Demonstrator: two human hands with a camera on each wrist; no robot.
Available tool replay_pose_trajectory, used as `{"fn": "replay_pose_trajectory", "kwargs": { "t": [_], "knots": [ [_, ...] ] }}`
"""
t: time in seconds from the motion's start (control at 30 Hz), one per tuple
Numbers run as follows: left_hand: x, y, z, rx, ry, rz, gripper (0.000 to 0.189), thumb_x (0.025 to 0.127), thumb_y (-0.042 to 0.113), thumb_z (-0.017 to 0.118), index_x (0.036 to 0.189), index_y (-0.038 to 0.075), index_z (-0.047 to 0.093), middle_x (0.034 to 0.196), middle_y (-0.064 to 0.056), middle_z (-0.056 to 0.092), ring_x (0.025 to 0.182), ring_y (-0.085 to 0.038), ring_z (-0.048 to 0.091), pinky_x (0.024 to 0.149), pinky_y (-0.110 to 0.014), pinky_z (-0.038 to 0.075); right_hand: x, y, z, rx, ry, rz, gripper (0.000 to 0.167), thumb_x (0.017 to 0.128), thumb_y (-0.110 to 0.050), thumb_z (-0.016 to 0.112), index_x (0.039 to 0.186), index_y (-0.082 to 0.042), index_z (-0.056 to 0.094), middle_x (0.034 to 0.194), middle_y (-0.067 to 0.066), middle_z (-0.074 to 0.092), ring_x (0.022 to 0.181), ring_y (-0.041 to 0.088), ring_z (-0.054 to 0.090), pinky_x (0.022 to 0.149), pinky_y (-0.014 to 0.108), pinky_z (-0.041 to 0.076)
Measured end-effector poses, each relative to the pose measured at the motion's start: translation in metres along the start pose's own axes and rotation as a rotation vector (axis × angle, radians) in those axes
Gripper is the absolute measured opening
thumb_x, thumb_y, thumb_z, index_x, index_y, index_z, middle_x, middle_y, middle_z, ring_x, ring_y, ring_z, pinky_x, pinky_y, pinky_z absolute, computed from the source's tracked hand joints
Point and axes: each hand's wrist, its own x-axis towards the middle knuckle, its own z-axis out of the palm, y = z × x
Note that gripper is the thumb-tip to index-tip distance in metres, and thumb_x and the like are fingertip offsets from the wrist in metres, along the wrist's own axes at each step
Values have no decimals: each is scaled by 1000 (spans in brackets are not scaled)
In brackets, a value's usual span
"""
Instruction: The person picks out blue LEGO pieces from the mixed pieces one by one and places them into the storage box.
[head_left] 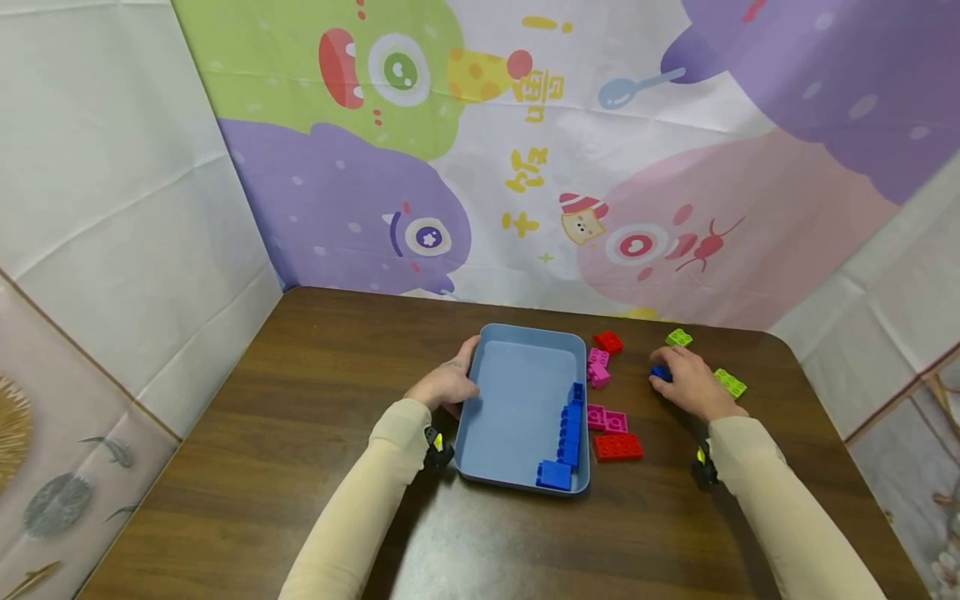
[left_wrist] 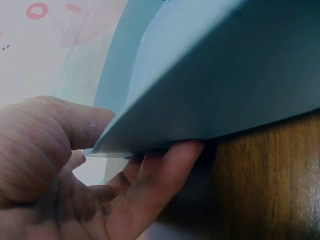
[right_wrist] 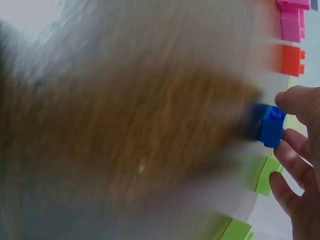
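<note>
A shallow blue-grey tray (head_left: 517, 400) lies on the table, with several blue bricks (head_left: 570, 433) along its right side. My left hand (head_left: 447, 383) grips the tray's left wall. In the left wrist view its thumb (left_wrist: 90, 122) lies at the rim and the fingers reach under the tray. To the right of the tray, my right hand (head_left: 693, 383) holds a small blue brick (head_left: 661, 372) between thumb and fingers. That brick (right_wrist: 272, 126) shows its side in the right wrist view, at the fingertips and close to the tabletop.
Pink bricks (head_left: 598, 375) and a red brick (head_left: 608, 342) lie right of the tray, with more pink bricks (head_left: 606, 419) and a larger red brick (head_left: 618, 447) nearer me. Two green bricks, one far (head_left: 679, 337) and one right (head_left: 730, 383), flank my right hand. A printed cloth (head_left: 540, 275) hangs behind.
</note>
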Motion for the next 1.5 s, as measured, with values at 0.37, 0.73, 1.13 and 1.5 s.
{"fn": "replay_pose_trajectory", "kwargs": {
  "t": [0.37,0.73,1.13,1.5],
  "knots": [
    [-1,-2,0,2,1,-4,98,90,-5,55,165,31,4,163,-27,25,122,-52,58,73,-56,61,5,-12,1,71,-50,-47,49,90,-9,73,134,3,54,122,27,62,109,42,61,96,62,51],
    [-1,-1,0,22,8,1,96,91,-4,55,164,31,4,163,-26,26,120,-51,60,72,-54,61,5,-21,2,4,-76,-45,39,91,-11,73,128,-7,62,125,19,65,114,37,60,103,62,46],
    [-1,0,0,18,0,-1,97,90,-6,55,164,30,4,163,-27,25,119,-50,60,70,-54,61,13,-39,4,35,-68,-139,27,90,-11,74,116,-3,68,113,15,65,104,34,61,99,58,51],
    [-1,1,-1,7,-6,-10,98,91,-6,55,164,32,3,163,-27,25,122,-52,57,71,-55,61,18,-51,0,37,-68,-172,24,90,-11,73,114,-7,69,113,14,65,101,31,61,98,57,53]
  ]
}}
